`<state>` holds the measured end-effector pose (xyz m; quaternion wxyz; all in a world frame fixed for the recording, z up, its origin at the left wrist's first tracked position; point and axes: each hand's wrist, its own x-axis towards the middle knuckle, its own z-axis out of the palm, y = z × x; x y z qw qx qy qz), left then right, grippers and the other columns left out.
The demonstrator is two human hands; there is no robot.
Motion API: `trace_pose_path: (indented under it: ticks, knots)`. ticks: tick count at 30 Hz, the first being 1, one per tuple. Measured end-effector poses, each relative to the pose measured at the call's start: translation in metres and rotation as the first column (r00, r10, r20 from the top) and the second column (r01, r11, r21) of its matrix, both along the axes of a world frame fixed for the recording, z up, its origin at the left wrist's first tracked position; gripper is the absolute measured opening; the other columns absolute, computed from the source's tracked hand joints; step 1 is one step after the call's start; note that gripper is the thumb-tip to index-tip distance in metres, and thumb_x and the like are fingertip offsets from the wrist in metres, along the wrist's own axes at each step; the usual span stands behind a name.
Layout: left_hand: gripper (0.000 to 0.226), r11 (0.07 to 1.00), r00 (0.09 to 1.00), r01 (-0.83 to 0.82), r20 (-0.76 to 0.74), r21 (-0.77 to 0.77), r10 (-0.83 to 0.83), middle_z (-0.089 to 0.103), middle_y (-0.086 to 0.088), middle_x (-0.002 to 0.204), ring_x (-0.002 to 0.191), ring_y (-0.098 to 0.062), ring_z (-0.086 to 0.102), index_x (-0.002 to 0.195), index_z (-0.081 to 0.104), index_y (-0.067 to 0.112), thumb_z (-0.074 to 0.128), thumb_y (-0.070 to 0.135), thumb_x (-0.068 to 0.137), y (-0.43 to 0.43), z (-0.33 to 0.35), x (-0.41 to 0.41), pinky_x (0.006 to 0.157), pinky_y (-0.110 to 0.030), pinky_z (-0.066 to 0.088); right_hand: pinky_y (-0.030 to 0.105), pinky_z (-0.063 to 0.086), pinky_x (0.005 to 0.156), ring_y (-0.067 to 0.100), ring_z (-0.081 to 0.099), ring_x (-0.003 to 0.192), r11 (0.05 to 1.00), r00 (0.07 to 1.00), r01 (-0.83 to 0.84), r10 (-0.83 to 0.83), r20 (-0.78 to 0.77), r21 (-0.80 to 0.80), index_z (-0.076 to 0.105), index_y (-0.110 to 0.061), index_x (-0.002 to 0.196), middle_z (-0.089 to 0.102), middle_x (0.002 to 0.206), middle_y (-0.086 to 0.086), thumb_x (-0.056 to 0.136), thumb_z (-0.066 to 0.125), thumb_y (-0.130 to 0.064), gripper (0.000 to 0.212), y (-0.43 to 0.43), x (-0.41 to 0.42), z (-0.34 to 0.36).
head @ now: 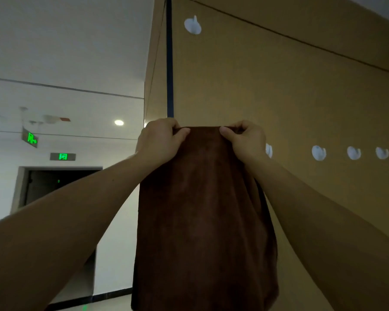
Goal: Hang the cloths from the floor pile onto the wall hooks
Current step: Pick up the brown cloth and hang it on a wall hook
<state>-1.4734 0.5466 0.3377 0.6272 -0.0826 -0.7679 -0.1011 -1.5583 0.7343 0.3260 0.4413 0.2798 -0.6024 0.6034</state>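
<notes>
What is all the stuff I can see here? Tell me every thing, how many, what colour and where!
wall: one, tan, right side
strip: one, blue, down the wall's corner
cloth: one, brown, hanging in front of the wall
high hook: one, white, on the wall above the cloth
lower hooks: five show, white, in a row right of the cloth, the nearest partly hidden
doorway: one, dark, lower left
exit signs: two, green, far left, one above the doorway
ceiling light: one, white, left of the cloth
left hand: one, pinches the cloth's top left corner
right hand: one, pinches the cloth's top right corner
</notes>
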Motion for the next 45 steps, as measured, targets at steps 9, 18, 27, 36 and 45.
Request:
trace_pose_path:
  ticks: [9,18,27,36,45]
  knots:
    - [0.018,0.983,0.984,-0.169,-0.034,0.077,0.172,0.050,0.013,0.070,0.061,-0.003,0.045,0.081,0.050,0.024,0.063,0.036,0.084,0.009,-0.007,-0.007,0.050,-0.021,0.027,0.044,0.057,0.080,0.015,0.067,0.080,0.989,0.999,0.000,-0.005,0.037,0.151,0.064,-0.029,0.077,0.069,0.082,-0.007,0.074,0.074,-0.047,0.020,-0.008,-0.031,-0.001]
    - [0.027,0.908,0.869,-0.406,0.261,-0.107,0.420,0.051,0.003,0.066,0.060,-0.011,0.049,0.084,0.060,0.015,0.049,0.038,0.092,0.033,-0.028,-0.005,0.063,-0.029,0.041,0.039,0.056,0.074,0.013,0.065,0.077,0.953,0.994,0.038,-0.067,0.088,0.300,0.061,-0.029,0.080,0.067,0.082,-0.009,0.073,0.069,-0.057,0.029,-0.009,-0.019,-0.032]
    - [0.036,0.844,0.922,-0.347,0.018,-0.409,0.388,0.059,-0.013,0.112,0.098,-0.029,0.055,0.129,0.050,0.011,0.050,0.022,0.095,0.038,-0.049,-0.002,0.082,-0.034,0.040,0.034,0.031,0.079,0.025,0.048,0.094,0.730,0.754,0.609,-0.411,-0.512,0.311,0.069,-0.023,0.112,0.059,0.098,0.004,0.097,0.044,-0.037,0.032,-0.018,-0.005,-0.041]
    - [0.035,0.953,0.930,-0.199,0.262,-0.230,0.258,0.052,-0.001,0.064,0.063,-0.016,0.051,0.059,0.040,0.027,0.055,0.036,0.089,0.052,-0.031,0.019,0.060,-0.028,0.041,0.034,0.048,0.069,0.024,0.061,0.083,0.731,0.961,0.268,-0.158,-0.226,0.628,0.066,-0.018,0.102,0.065,0.088,0.001,0.091,0.042,-0.035,0.032,-0.003,0.029,-0.032]
    - [0.023,0.951,0.859,-0.294,0.411,-0.096,0.307,0.061,-0.014,0.110,0.101,-0.026,0.058,0.115,0.058,0.006,0.053,0.007,0.093,0.060,-0.040,0.005,0.086,-0.031,0.043,0.027,0.041,0.054,0.020,0.059,0.077,0.702,0.974,0.215,-0.206,-0.096,0.678,0.054,-0.016,0.090,0.060,0.083,0.000,0.083,0.061,-0.019,0.009,-0.013,0.048,-0.038]
